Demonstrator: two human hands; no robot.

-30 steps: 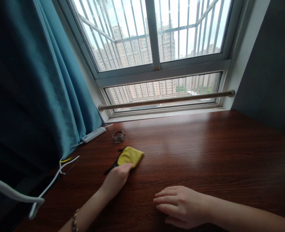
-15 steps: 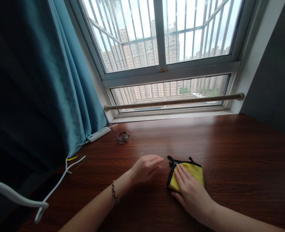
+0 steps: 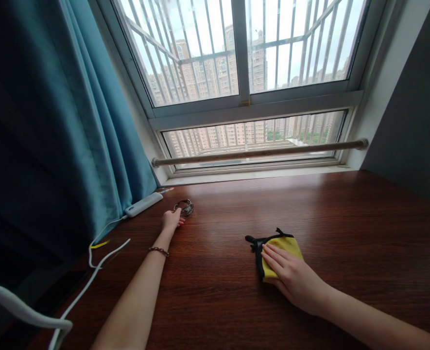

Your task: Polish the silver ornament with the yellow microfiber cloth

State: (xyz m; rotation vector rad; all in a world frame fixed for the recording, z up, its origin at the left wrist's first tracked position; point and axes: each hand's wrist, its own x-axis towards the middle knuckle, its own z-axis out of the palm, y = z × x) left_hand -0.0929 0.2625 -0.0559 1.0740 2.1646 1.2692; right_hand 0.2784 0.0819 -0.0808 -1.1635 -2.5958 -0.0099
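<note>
My left hand reaches forward over the table to a small, round, see-through or silvery ashtray-like dish. Its curled fingers are closed at the dish's near left rim; part of that rim is hidden behind them. My right hand grips a folded yellow cleaning cloth with black edging, pressed on the tabletop. The fingers lie together across the cloth's top, while the thumb is mostly out of sight at its near edge. Black loops stick out from the cloth's far side.
Left of the dish, a white power strip lies by the blue curtain. White cables run along the table's left side. Behind the brown wooden tabletop, a metal rail crosses the window.
My left hand has moved forward and left, from beside the cloth to the round dish. The right hand and the cloth have shifted and turned slightly. The camera view has moved a little.
</note>
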